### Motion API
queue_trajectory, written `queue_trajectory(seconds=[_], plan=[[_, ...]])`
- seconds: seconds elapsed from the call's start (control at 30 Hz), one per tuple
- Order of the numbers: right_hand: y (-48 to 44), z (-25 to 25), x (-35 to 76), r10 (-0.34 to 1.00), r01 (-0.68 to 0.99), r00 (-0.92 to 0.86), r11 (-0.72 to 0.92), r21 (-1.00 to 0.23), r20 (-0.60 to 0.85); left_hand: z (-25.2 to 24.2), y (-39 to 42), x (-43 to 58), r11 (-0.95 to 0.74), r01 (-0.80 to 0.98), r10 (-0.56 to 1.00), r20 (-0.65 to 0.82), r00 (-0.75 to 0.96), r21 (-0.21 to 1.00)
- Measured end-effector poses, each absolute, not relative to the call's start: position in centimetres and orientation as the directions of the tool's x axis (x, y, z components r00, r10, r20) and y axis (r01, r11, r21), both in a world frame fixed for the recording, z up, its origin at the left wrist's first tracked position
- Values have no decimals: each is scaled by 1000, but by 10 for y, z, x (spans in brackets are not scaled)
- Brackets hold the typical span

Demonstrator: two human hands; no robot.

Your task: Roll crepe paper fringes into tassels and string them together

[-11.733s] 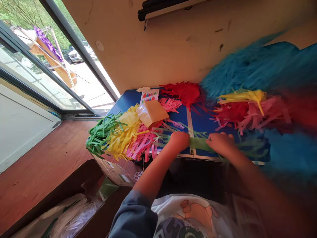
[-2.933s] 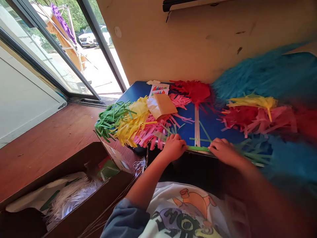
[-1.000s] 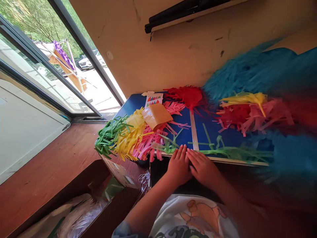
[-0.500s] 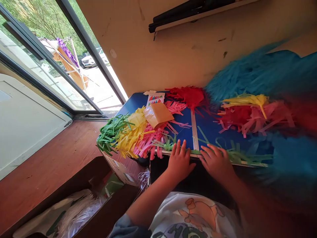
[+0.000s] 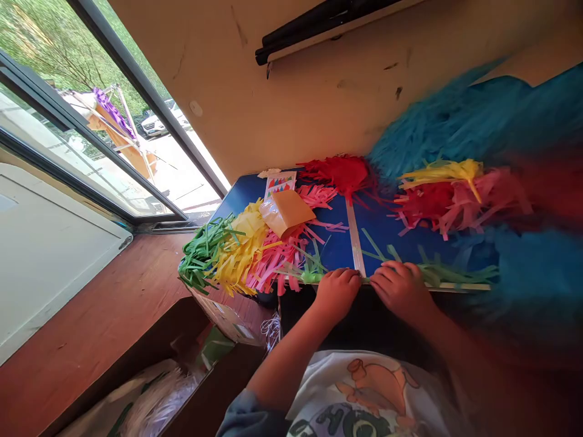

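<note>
A green fringed paper strip lies along the near edge of the blue table, its cut strands pointing away from me. My left hand is at the table's edge with its fingers curled over the strip's left part. My right hand sits just to the right of it, fingers bent and pressing down on the same strip. The two hands are close together, a small gap between them.
Piles of green, yellow and pink fringe fill the table's left; a brown paper packet lies on them. Red fringe and a mixed bundle lie farther back, blue fringe on the right. An open cardboard box stands lower left.
Both hands were flat with fingers stretched out over the table's edge; now their fingers are curled down on the green strip. The strip's left end has bunched up a little.
</note>
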State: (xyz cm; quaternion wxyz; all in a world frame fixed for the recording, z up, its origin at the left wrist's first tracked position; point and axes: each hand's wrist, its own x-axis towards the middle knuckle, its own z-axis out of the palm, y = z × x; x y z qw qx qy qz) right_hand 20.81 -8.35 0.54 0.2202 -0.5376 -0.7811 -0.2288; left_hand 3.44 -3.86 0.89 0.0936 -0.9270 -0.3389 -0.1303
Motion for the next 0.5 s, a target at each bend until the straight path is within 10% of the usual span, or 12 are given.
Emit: queue_trajectory(seconds=[0.5], plan=[[-74,16,210,941,981,-118,159,-107,316,17,-31,30,-716,697,666,263,698,-34]])
